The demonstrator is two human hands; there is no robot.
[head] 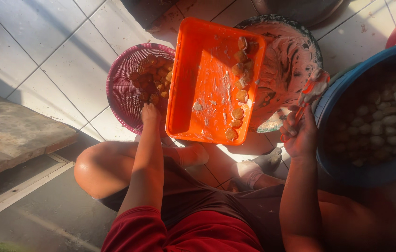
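Orange tray point(202, 88) in left hand point(151, 113)

Tilted orange tray point(202, 88) (battered pieces point(241, 84) along its right edge)

My left hand point(151, 113) grips the near-left edge of the orange rectangular tray point(202, 93), tilted up with a row of browned, floury pieces point(240, 88) lying along its right side. Left of the tray sits a pink mesh basket point(121, 88) of browned pieces, and behind the tray a round basin point(296, 51) smeared with pale batter. My right hand point(302, 135) holds a batter-coated orange utensil point(311, 91) beside the blue tub point(347, 88) of pale balls point(389, 116).
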